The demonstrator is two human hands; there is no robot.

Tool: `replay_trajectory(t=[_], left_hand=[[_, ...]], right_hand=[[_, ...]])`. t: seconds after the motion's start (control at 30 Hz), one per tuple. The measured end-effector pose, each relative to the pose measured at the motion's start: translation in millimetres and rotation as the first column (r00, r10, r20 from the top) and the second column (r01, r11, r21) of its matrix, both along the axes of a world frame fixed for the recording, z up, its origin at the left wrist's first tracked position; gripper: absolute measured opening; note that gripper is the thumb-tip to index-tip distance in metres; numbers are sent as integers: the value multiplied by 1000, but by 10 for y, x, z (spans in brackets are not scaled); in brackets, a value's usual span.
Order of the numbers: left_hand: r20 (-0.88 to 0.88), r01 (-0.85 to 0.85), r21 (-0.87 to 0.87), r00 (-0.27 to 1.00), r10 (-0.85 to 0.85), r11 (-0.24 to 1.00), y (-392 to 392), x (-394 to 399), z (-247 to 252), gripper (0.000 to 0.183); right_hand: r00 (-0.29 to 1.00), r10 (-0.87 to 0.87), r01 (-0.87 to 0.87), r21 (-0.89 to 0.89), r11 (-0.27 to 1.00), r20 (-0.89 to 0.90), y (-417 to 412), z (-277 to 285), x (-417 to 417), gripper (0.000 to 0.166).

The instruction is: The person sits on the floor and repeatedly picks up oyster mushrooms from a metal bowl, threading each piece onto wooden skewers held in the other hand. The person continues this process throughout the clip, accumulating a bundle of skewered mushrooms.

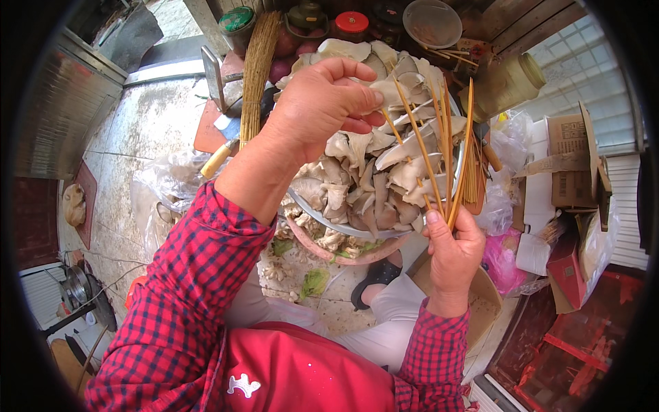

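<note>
My right hand [455, 247] grips the lower ends of several bamboo skewers [425, 154], fanned upward. Pale oyster mushroom pieces [409, 172] are threaded on at least one of them. My left hand [329, 103] reaches over the heap with fingers curled and thumb beside a skewer's upper end. Whether it pinches a mushroom piece is unclear. Below both hands, a metal basin [329, 222] is piled high with oyster mushrooms [337, 188]. More bare skewers [471, 180] lie right of the basin, partly behind those in my hand.
Under the basin, a pink tub [319, 251] holds mushroom trimmings. A straw whisk broom [260, 67] and a wooden-handled tool [219, 158] lie to the left. A plastic jar [507, 85], a cardboard box [571, 159] and plastic bags stand right. An open carton [484, 304] sits near my right knee.
</note>
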State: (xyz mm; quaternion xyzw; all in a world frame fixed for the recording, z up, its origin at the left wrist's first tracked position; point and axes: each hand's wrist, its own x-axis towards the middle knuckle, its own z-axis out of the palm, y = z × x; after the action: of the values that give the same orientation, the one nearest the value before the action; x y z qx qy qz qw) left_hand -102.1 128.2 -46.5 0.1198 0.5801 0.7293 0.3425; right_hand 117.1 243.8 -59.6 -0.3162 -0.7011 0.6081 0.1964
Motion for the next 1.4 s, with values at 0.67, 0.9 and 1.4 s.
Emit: replay_trajectory(t=[0.67,0.9,1.4], left_hand=[[-34,141,-71,989,-144,987,53,180,-72,48],[-40,31,-103,999,-35,994,34,71,15,41],[-719,9,-636,358,-596,772,-15,26,-419,19]], right_hand=[[999,-7,7,9,1000,32,-7,-63,-10,15],[997,-63,65,52,996,-54,-7,-48,-66,15],[997,-49,51,35,998,-53,3,-40,-41,14]])
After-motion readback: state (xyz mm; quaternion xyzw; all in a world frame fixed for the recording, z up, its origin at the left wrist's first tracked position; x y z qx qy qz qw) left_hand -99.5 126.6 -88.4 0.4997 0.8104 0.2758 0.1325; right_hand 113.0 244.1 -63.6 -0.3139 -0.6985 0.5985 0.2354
